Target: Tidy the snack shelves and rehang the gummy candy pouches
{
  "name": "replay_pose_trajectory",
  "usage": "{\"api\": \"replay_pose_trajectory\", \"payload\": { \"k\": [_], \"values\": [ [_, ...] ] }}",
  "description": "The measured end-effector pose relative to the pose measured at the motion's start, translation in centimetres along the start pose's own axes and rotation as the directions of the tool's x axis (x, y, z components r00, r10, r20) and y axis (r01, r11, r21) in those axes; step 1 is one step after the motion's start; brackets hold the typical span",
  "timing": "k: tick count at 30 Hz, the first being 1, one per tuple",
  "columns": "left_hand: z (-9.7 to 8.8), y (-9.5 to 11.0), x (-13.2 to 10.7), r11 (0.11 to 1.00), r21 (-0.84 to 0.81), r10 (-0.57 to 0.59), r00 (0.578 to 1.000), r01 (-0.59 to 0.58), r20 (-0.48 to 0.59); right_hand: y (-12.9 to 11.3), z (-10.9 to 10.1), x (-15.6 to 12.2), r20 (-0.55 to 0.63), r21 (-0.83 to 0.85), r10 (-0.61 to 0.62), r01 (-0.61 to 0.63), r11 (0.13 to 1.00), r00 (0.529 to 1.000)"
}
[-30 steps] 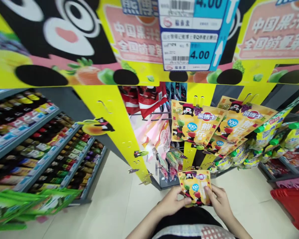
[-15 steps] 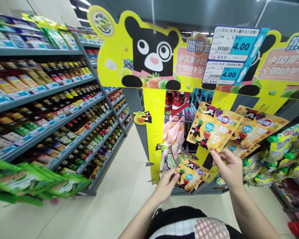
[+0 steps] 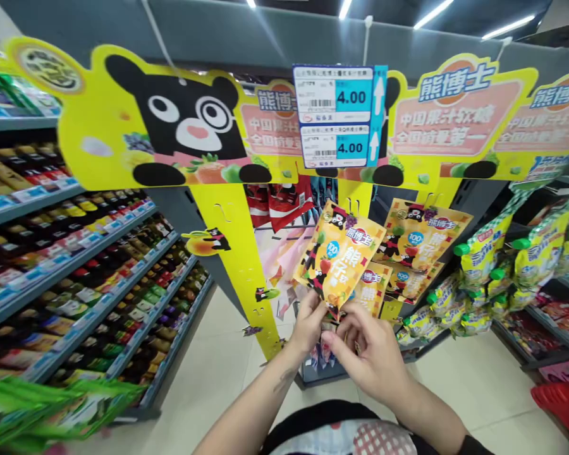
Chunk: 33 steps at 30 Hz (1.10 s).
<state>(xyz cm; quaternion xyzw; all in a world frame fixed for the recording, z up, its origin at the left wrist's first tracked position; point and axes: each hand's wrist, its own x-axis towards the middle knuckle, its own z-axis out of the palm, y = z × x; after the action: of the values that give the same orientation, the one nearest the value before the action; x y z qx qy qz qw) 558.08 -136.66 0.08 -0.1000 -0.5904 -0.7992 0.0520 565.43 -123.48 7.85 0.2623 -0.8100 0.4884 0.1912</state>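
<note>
A yellow-orange gummy candy bag with a cartoon bear and a blue "100" circle is tilted in front of the display's yellow strips. My left hand is closed at its lower edge, with the fingers partly hidden by the bag. Beside it, my right hand is near the bottom corner, thumb apart from the bent fingers. Behind this bag, a matching bag is partly covered. More such bags hang from a hook to the right.
Yellow bear signs and price cards hang overhead. Green-capped yellow packs hang at right. Shelves of bottles line the left, with green packets jutting out at lower left. Pale tiled floor lies below.
The view has swung right. My hands have come closer together. My left hand has left the small lower bag and risen to the larger bag's edge; my right hand has let go of that edge.
</note>
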Motion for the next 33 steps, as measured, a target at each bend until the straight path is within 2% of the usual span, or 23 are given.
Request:
{"api": "replay_pose_trajectory", "payload": {
  "k": [3,5,6,8,9,10,11,13,15,17,20,24,27,30,33],
  "values": [
    [-0.5,-0.4,0.4,0.999,-0.039,0.009,0.995,-0.013,-0.102,1.1,-0.8,-1.0,-0.009,0.048,0.008,-0.008,0.999,1.000],
    [-1.0,-0.7,0.7,0.998,-0.068,0.005,0.986,-0.017,-0.168,2.3,-1.4,-1.4,-0.150,0.072,0.011,0.000,0.997,0.989],
    [-1.2,-0.9,0.9,0.997,-0.080,0.002,0.982,-0.018,-0.191,3.0,-1.6,-1.5,-0.275,0.087,0.013,0.012,0.996,0.961],
    [-1.6,-1.0,1.2,0.995,-0.095,-0.003,0.978,-0.017,-0.209,4.3,-2.0,-1.1,-0.514,0.124,0.035,0.033,0.992,0.857],
    [-1.8,-1.1,1.2,0.995,-0.102,-0.002,0.978,-0.020,-0.210,4.9,-2.2,-0.6,-0.577,0.152,0.061,0.034,0.988,0.814],
    [-1.9,-1.1,1.2,0.994,-0.109,0.001,0.977,-0.025,-0.214,5.5,-2.3,0.0,-0.595,0.182,0.087,0.029,0.983,0.799],
    [-1.9,-1.1,1.1,0.993,-0.116,0.005,0.974,-0.032,-0.225,6.0,-2.4,0.7,-0.571,0.209,0.107,0.017,0.978,0.814],
    [-1.8,-1.2,0.9,0.991,-0.126,0.017,0.965,-0.051,-0.261,6.8,-2.5,2.3,-0.443,0.263,0.114,0.008,0.965,0.889],
    [-1.5,-1.2,0.6,0.991,-0.126,0.014,0.956,-0.053,-0.294,7.5,-2.3,3.7,-0.316,0.343,0.062,0.053,0.938,0.947],
    [-1.0,-1.1,0.3,0.992,-0.125,-0.014,0.949,-0.027,-0.315,8.2,-1.9,4.5,-0.220,0.427,-0.008,0.104,0.898,0.975],
    [0.0,-0.7,0.1,0.992,-0.127,-0.062,0.941,0.020,-0.332,8.7,-1.5,4.7,-0.200,0.456,-0.045,0.134,0.880,0.979],
    [1.0,-0.3,-0.2,0.992,-0.118,-0.079,0.936,0.040,-0.344,8.3,-2.1,3.7,-0.241,0.438,0.018,0.093,0.894,0.970],
    [1.3,-0.2,-0.8,0.993,-0.108,-0.074,0.930,0.037,-0.360,7.8,-3.0,3.3,-0.140,0.527,0.059,0.024,0.850,0.988],
    [1.5,-0.1,-1.5,0.998,-0.069,-0.040,0.929,0.015,-0.369,7.5,-3.8,3.5,0.024,0.666,0.076,-0.073,0.742,0.997],
    [1.6,0.4,-2.1,0.999,-0.047,-0.037,0.934,0.022,-0.356,7.3,-4.4,3.6,0.098,0.730,0.119,-0.153,0.666,0.988]
  ]
}}
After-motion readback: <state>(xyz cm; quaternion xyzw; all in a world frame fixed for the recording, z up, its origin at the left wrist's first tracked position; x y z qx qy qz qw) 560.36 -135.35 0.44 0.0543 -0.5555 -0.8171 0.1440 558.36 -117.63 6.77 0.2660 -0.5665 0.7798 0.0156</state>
